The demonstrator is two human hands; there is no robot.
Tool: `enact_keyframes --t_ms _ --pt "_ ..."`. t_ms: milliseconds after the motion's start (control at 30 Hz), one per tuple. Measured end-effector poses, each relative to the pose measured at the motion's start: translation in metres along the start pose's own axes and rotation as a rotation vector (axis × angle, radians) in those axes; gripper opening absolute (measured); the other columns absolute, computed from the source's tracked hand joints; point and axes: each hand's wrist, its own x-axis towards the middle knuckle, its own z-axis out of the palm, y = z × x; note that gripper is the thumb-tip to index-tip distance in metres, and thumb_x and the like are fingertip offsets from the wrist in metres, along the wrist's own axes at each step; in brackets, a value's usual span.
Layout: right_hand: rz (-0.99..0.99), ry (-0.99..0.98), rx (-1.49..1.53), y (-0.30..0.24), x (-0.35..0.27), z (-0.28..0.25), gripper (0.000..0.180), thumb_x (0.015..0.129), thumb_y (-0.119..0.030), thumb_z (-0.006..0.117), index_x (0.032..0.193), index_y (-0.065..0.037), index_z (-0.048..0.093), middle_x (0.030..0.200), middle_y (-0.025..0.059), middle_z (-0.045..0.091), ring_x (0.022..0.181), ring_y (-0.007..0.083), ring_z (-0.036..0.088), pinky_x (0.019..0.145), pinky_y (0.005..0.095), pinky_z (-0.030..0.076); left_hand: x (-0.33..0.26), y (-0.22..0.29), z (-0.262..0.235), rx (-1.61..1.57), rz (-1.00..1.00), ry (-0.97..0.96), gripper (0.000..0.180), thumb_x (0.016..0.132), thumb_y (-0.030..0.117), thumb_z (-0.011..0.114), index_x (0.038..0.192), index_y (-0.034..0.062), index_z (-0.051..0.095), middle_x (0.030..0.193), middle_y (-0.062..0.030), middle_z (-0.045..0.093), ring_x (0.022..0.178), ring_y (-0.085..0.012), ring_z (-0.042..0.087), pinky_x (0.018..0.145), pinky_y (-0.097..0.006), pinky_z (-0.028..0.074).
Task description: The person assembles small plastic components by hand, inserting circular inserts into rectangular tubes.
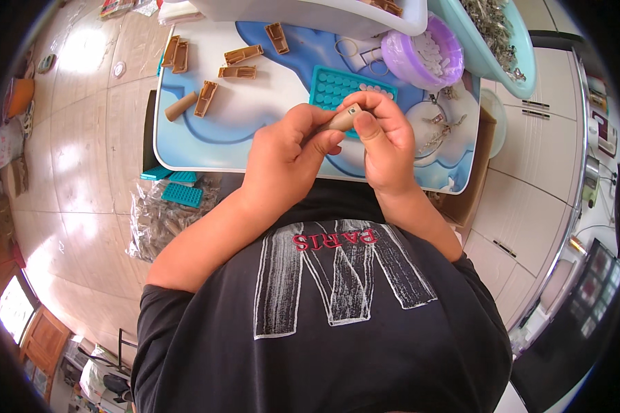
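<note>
One tan, tubular piece (340,122) is showing a smooth, rounded body and a paler end with a small dark square mark on it, the rest hiding behind fingers. Its long axis is running aslant, the marked end pointing up and to the right, away from the wearer. It is being held in front of the near edge of the teal tray (322,81). Both hands are closing on it: the left hand (286,148) is gripping the lower end, while the right hand (387,138) is pinching near the marked end. Left of the tray, several brown open casings (238,72) are lying on the worktop (269,96); right of the tray, a purple bowl (398,58) is holding small white pieces (428,54).
</note>
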Motion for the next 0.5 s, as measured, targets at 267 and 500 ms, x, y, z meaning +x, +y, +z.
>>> enact_keyframes --t_ms 267,500 --pt "-0.196 -0.058 -0.551 -0.007 0.002 -0.021 0.021 0.084 -0.015 0.064 0.099 -0.001 0.063 0.091 0.0073 0.061 0.087 0.0178 0.056 0.077 0.0272 0.044 0.008 0.001 -0.011 -0.599 -0.471 -0.199 0.029 0.094 0.024 0.049 0.112 0.0010 0.053 0.092 -0.0072 0.061 0.073 -0.0127 0.059 0.071 -0.025 0.051" --pt "-0.152 0.229 -0.987 -0.009 0.005 -0.075 0.012 0.082 -0.008 0.063 0.091 -0.002 0.066 0.081 0.0068 0.061 0.071 0.0147 0.057 0.064 0.0278 0.045 0.012 -0.012 -0.014 -0.766 -0.562 -0.089 0.035 0.093 0.025 0.051 0.116 -0.0012 0.050 0.097 -0.0097 0.059 0.081 -0.0139 0.059 0.077 -0.028 0.051"
